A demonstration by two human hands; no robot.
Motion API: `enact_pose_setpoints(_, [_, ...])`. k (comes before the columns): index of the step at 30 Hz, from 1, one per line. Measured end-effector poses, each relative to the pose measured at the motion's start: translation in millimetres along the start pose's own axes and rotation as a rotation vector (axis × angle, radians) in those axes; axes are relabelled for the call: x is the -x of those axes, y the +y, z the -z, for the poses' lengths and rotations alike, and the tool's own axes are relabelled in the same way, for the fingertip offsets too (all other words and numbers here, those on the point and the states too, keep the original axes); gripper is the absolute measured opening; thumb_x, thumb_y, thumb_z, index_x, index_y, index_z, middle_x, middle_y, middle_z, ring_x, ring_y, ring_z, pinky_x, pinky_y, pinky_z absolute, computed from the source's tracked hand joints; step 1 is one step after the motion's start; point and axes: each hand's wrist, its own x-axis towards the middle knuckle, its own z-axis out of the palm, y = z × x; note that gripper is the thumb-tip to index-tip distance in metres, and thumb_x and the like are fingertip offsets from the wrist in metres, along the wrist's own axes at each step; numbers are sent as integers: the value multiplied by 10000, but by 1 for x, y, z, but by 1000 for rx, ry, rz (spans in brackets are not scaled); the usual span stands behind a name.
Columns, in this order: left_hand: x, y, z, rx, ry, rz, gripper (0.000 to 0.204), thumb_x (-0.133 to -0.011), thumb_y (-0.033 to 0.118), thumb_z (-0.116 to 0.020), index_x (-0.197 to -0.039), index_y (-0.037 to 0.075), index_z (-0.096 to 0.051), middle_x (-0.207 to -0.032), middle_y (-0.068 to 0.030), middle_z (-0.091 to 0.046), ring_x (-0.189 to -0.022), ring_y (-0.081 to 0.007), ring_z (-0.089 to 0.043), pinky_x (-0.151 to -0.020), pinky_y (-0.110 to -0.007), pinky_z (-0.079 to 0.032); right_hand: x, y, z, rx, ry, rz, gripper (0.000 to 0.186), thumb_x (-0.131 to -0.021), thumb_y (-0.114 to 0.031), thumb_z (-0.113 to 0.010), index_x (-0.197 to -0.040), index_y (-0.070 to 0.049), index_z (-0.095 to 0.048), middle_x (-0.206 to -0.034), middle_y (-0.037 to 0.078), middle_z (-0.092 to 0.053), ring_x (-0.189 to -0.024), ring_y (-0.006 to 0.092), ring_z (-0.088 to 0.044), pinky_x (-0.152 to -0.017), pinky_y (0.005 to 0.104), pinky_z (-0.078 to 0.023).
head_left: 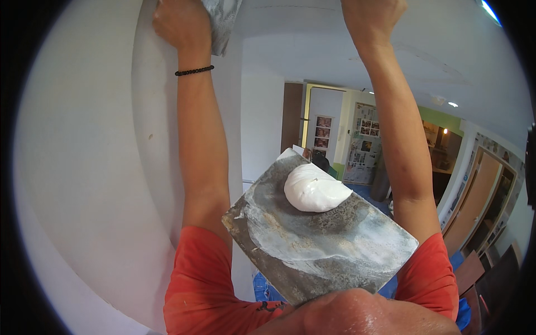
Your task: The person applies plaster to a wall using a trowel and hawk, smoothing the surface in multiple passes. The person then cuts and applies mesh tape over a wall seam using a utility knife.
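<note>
Both my arms reach up, and the top edge cuts off both hands. My left hand, with a black beaded bracelet below it, is closed beside the pale curved wall. Against that hand is a flat grey plastering blade smeared with white; its grip is hidden. My right hand is up near the ceiling with its fingers curled, and what it holds, if anything, is out of view. Between my arms a square grey plaster board lies tilted, carrying a smooth mound of white paste. Neither hand touches that board.
The white wall runs close along my left side. Overhead is the pale ceiling. Farther off are a door, a wall panel with pictures and part of a person's dark head. Wooden boards lean at the lower right.
</note>
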Motion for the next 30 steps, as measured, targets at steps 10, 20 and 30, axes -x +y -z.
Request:
enact_pose_setpoints(10, [14,6,19,229,-85,-12,340,-944,152,-687,-1187,-62,-580,-992,-314,-675,-943,-495,-657,-792,-529,-517,7,-13,-8,116,34,-16,414,-735,-221,-935,-929,-24,-627,-842,123,-666,-731,268,-674,-679,375,-549])
enact_pose_setpoints(20, [9,1,15,247,-78,24,442,-861,139,-788,-1187,-59,-565,-1037,-300,-669,-983,-489,-649,-819,-514,-515,12,-9,-9,130,117,-59,412,-697,-216,-949,-882,-36,-627,-821,117,-662,-703,284,-656,-660,401,-527])
enact_pose_setpoints(30, [8,4,13,219,-38,-33,412,-874,133,-771,-1174,-61,-566,-1037,-293,-668,-985,-492,-643,-829,-516,-510,17,-7,-14,-5,14,-1,282,-806,-128,-855,-935,-22,-627,-840,130,-659,-703,260,-669,-632,380,-528])
